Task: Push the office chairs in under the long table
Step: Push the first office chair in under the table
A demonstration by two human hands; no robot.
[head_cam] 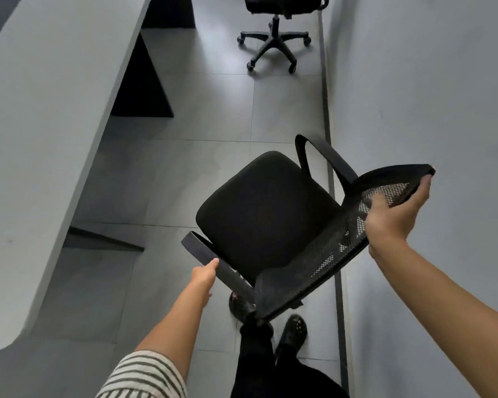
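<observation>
A black office chair [266, 208] with a mesh backrest stands in the aisle right in front of me, its seat facing the long grey table [49, 116] on the left. My right hand [394, 214] grips the top edge of the mesh backrest. My left hand [204, 275] holds the chair's near armrest. The chair's base is hidden under the seat. A second black office chair [275, 38] stands farther down the aisle, away from the table, with its star base and castors showing.
A grey wall [429, 110] runs along the right, close to the chair. Dark table legs [144, 87] stand under the tabletop. The floor is grey tile. My feet in dark sandals [292, 331] are just behind the chair.
</observation>
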